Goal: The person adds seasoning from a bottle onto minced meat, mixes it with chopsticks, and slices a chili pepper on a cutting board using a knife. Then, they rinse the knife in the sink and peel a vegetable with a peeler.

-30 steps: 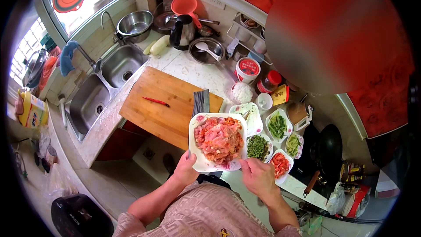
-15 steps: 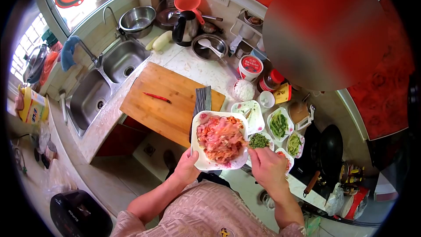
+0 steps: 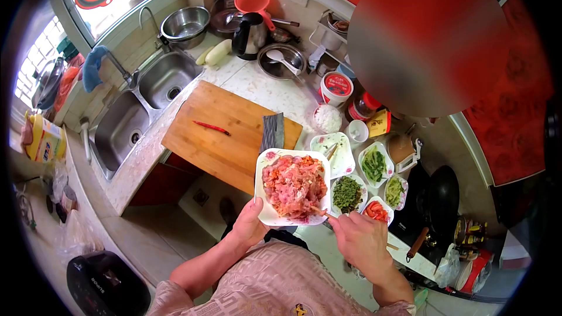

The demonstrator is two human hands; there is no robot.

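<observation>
My left hand grips the left lower edge of a white square bowl, thumb on the rim. Raw sliced meat with reddish bits is heaped inside it. Chopsticks run from my right hand, their tips in the lower right of the meat and a back end showing below the hand. Fingers of the right hand are closed round them. Just right of the bowl stand dishes of chopped green herbs and chopped red pepper.
A cleaver and a red chili lie on the cutting board. Farther right are dishes of green pepper and sliced greens, then a black wok. The double sink is at left.
My right hand has shifted slightly down and right, with the chopsticks now lower in the meat. The meat heap has been turned over a little; the bowl stays in my left hand.
</observation>
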